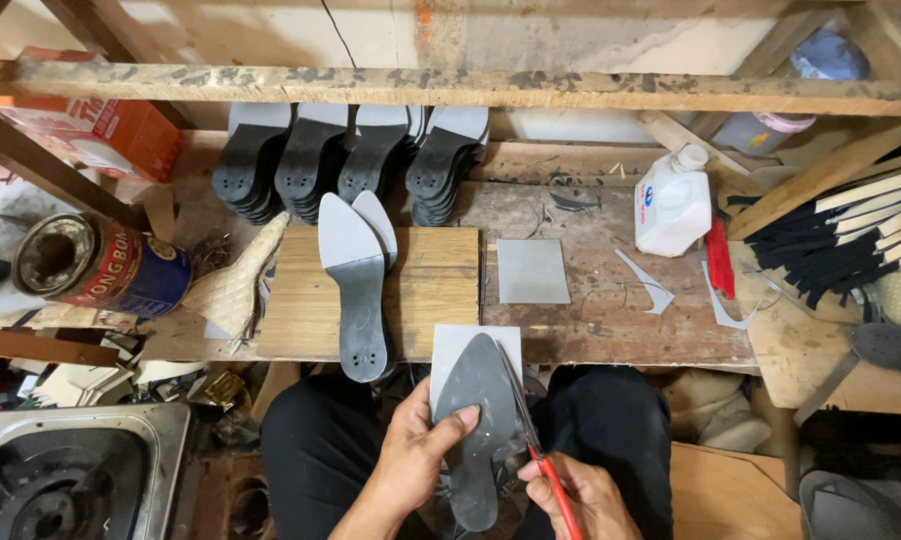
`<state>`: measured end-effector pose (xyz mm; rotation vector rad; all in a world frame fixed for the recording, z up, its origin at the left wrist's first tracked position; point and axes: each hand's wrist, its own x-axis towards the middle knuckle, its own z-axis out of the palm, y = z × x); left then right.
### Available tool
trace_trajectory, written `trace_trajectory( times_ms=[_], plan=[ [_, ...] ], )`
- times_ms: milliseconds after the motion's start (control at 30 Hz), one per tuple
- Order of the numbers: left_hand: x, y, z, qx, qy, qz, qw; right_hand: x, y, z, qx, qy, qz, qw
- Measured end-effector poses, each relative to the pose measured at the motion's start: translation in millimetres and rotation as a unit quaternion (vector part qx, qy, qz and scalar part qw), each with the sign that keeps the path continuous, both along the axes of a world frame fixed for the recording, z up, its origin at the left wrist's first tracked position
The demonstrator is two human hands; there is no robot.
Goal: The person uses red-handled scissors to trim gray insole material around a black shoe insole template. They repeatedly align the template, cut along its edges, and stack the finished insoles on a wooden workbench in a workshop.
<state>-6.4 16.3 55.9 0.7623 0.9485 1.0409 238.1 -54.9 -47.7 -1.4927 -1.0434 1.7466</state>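
Observation:
My left hand (411, 455) presses a dark grey shoe insole (476, 420) against a light grey sheet (456, 345), thumb on the insole's middle. My right hand (576, 495) grips red-handled scissors (531, 425), whose blades run up along the insole's right edge. Both hands hover over my lap, just in front of the workbench. Two finished grey insoles (356, 275) lie stacked on a wooden board (436, 280) ahead of my left hand.
Rows of black heeled soles (351, 160) stand at the back. A grey square sheet (533, 270), offcuts (651, 285), a white plastic bottle (674, 205), a tin can (96, 265) and black-and-cream strips (851, 235) sit on the bench. A metal basin (71, 470) sits lower left.

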Motion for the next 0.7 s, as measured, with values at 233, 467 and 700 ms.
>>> trace_trajectory(
  times_ms=[233,467,700],
  plan=[
    [-3.4,3.6,-7.5,0.013,0.011,0.004,1.0,8.3,-1.0,-17.5,0.023,0.022,-0.005,0.999],
    [-6.5,5.9,-8.2,0.038,0.048,0.016,0.998,30.0,-5.5,-27.5,0.069,0.025,0.106,0.992],
    [-4.2,7.9,-5.9,0.031,0.002,0.074,0.997,31.7,3.7,-36.8,-0.215,0.205,0.011,0.955]
  ],
)
